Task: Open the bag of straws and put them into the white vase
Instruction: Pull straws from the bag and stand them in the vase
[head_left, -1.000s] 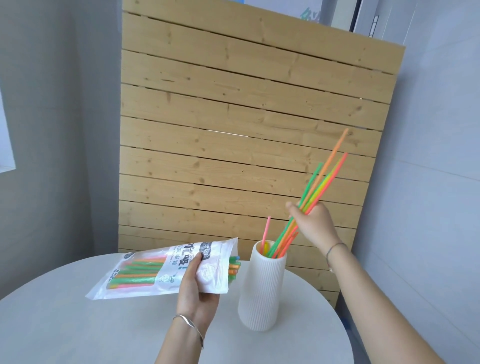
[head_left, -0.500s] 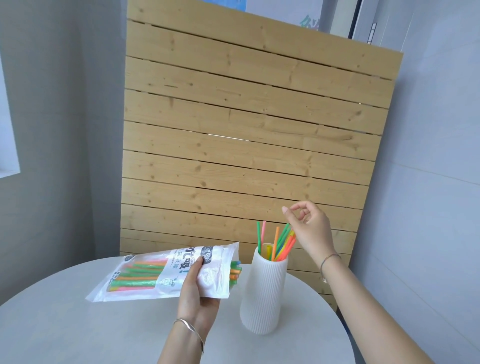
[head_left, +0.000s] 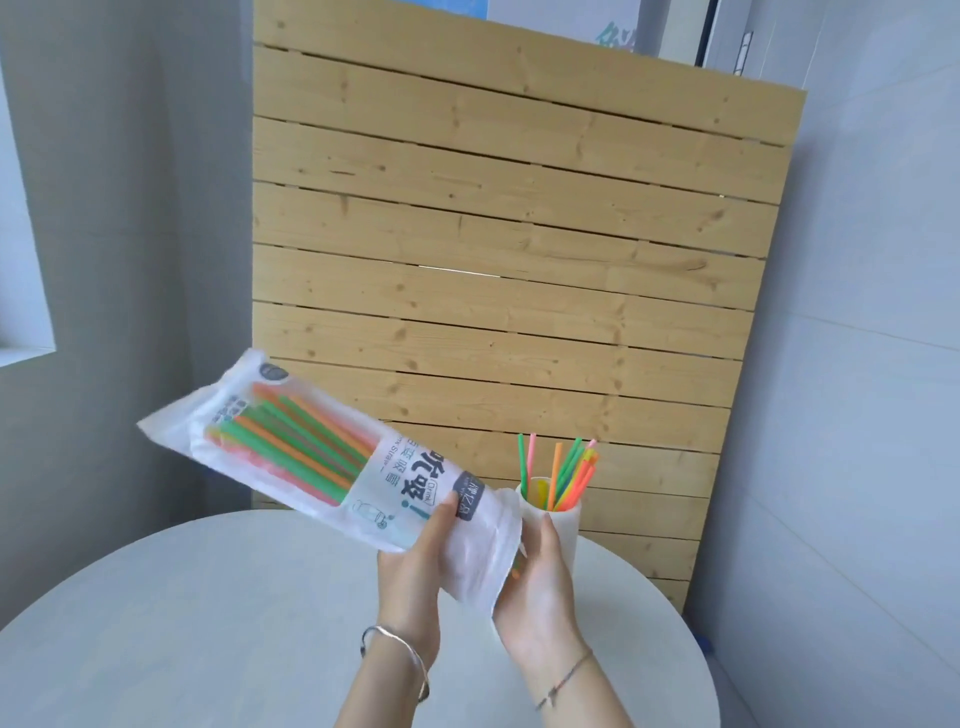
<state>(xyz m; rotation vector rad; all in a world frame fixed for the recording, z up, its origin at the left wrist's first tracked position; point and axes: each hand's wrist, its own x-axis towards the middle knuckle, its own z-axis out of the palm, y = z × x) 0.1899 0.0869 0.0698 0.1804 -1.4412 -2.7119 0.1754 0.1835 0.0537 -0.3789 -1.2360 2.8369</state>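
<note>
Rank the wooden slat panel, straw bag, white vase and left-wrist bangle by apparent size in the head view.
1. wooden slat panel, by far the largest.
2. straw bag, though it is held near the camera, which inflates it.
3. white vase, partly hidden behind the right hand.
4. bangle, smallest.

round white table (head_left: 208, 623) in foreground; slatted pine panel (head_left: 519, 260) upright behind it; grey walls (head_left: 857, 312) both sides; window sill (head_left: 26, 356) far left.
</note>
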